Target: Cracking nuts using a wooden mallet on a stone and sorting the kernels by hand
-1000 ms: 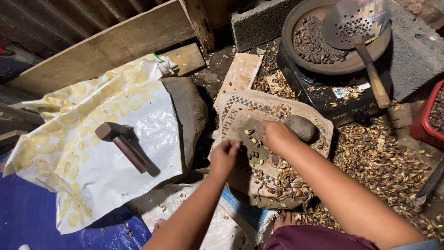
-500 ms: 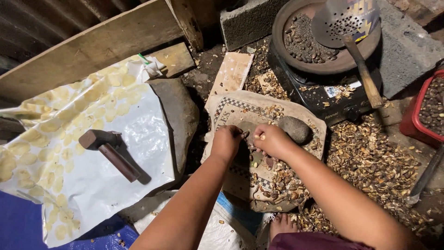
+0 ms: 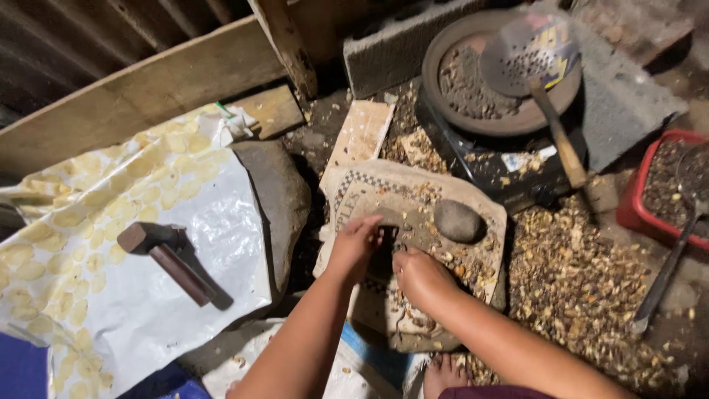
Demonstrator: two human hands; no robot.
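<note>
My left hand (image 3: 354, 240) and right hand (image 3: 419, 275) pinch at nuts (image 3: 413, 236) on the cardboard (image 3: 369, 192), stone (image 3: 458, 220) at two o'clock; many shells (image 3: 576, 273) lie cracked, some nuts remain.

Fingertips of both hands hide among nut pieces on the cardboard sheet (image 3: 413, 199); red basket (image 3: 650, 199) cut off at right edge

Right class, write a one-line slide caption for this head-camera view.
Left hand and right hand pick through shell fragments on a cardboard sheet, beside a round stone.
</note>
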